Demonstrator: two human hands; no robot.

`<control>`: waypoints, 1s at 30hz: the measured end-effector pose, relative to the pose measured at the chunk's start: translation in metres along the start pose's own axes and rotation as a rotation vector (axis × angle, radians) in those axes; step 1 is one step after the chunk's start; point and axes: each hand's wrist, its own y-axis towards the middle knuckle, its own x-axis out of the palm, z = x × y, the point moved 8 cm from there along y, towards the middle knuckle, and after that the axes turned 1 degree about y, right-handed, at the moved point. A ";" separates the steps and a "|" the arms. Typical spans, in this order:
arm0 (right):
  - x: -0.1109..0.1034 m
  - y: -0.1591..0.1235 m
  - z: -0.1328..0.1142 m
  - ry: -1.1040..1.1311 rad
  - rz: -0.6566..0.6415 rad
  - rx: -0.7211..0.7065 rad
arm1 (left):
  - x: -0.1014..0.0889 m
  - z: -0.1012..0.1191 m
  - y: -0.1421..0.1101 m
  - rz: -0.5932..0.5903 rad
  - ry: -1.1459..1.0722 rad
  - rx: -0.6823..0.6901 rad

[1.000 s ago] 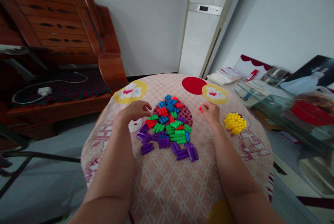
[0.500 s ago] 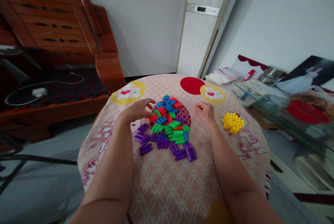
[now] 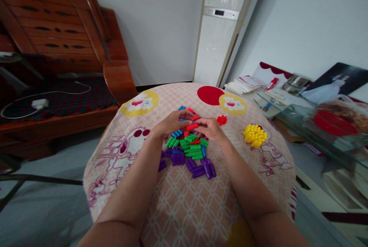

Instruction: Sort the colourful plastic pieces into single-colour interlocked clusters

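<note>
A heap of small plastic pegs (image 3: 188, 151) in red, blue, green and purple lies in the middle of a round table (image 3: 184, 205) with a pink cartoon cloth. My left hand (image 3: 172, 123) and my right hand (image 3: 209, 128) meet above the heap. Between their fingertips they pinch a red peg (image 3: 192, 126). A small cluster of red pegs (image 3: 221, 119) sits just right of my right hand. Farther right a bunch of joined yellow pegs (image 3: 254, 135) rests on the cloth.
A wooden bench (image 3: 57, 66) with a white charger and cable stands to the left. A tall white air conditioner (image 3: 218, 28) is behind the table. A glass table (image 3: 301, 116) with papers and a red bowl is at the right.
Both hands moved inward from the sides of the heap and now meet over it, pinching a red peg. A red cluster now lies where my right hand was.
</note>
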 end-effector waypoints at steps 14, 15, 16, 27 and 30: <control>-0.116 -0.018 0.013 -0.895 0.698 0.237 | -0.038 -0.022 -0.001 0.260 -0.077 -0.027; -0.114 -0.018 0.016 -0.953 0.689 0.261 | -0.037 -0.022 -0.001 0.255 -0.067 -0.032; -0.111 -0.017 0.018 -1.004 0.676 0.279 | -0.036 -0.022 -0.001 0.251 -0.057 -0.035; -0.113 -0.013 0.028 -1.057 0.518 0.298 | -0.040 -0.021 -0.002 0.274 -0.053 -0.019; -0.113 -0.011 0.029 -1.057 0.506 0.251 | -0.040 -0.020 -0.002 0.276 -0.047 -0.016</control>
